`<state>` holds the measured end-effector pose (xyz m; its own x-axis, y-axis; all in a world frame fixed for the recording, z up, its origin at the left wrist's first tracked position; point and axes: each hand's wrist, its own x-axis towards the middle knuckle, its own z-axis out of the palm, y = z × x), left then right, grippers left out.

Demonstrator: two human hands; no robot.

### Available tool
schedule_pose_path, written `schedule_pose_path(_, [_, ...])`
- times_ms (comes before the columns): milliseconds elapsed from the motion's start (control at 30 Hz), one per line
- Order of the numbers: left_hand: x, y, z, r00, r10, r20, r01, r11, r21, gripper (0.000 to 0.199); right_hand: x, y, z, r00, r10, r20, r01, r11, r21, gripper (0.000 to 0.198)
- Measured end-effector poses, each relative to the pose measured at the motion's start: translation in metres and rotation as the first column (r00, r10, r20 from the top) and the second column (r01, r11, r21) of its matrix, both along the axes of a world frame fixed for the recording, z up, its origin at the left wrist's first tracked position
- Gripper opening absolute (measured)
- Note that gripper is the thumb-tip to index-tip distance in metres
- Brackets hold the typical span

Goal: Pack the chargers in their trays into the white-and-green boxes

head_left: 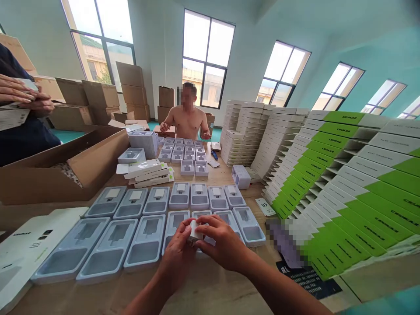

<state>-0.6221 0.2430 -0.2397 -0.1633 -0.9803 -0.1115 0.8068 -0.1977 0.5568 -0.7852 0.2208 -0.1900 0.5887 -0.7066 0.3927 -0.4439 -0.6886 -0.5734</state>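
My left hand (180, 239) and my right hand (220, 239) meet over the front row of trays, their fingers closed around a small white charger (194, 231). Its lower end is partly hidden by my fingers. Beneath and beside them runs a row of pale plastic trays (144, 258), each with a shaped upper recess and a larger lower one. The trays that show in this near row hold nothing. Behind it, a second row of trays (180, 202) carries white chargers (159, 193) in the upper recesses.
Tall stacks of green-and-white boxes (328, 151) line the right side. An open brown carton (65, 175) stands left, near flat white cartons (149, 172). More trays (187, 167) lie farther back. One person (188, 116) sits opposite; another person's hands (24, 94) hold something at left.
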Motion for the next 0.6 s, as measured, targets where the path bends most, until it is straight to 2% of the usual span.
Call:
schedule_pose_path(67, [0.0,0.003,-0.002,0.999,-0.012,0.052,0.012,1.0,0.005,0.043,0.001,0.006,-0.001,0.999,-0.034,0.002,0.033,0.999,0.043,0.025])
schedule_pose_path(133, [-0.001,0.005,-0.002,0.996,-0.022,0.084,0.023,1.0,-0.011,0.048,-0.008,-0.001,-0.001,0.998,-0.048,-0.037,0.051,0.995,0.09,0.026])
schedule_pose_path(267, [-0.001,0.003,-0.002,0.996,0.004,0.088,-0.004,1.0,0.0,0.046,-0.049,-0.037,0.001,0.974,-0.123,-0.188,0.134,0.99,0.048,0.027])
schedule_pose_path(400, [0.003,0.0,0.002,0.995,0.032,0.095,-0.036,0.999,0.039,0.046,-0.086,-0.07,-0.01,0.939,-0.157,-0.305,0.182,0.982,0.055,0.025])
schedule_pose_path(600, [0.006,0.0,0.007,1.0,0.01,0.0,-0.01,0.992,0.123,0.026,-0.089,-0.072,-0.034,0.922,-0.168,-0.35,0.189,0.982,0.027,0.02])
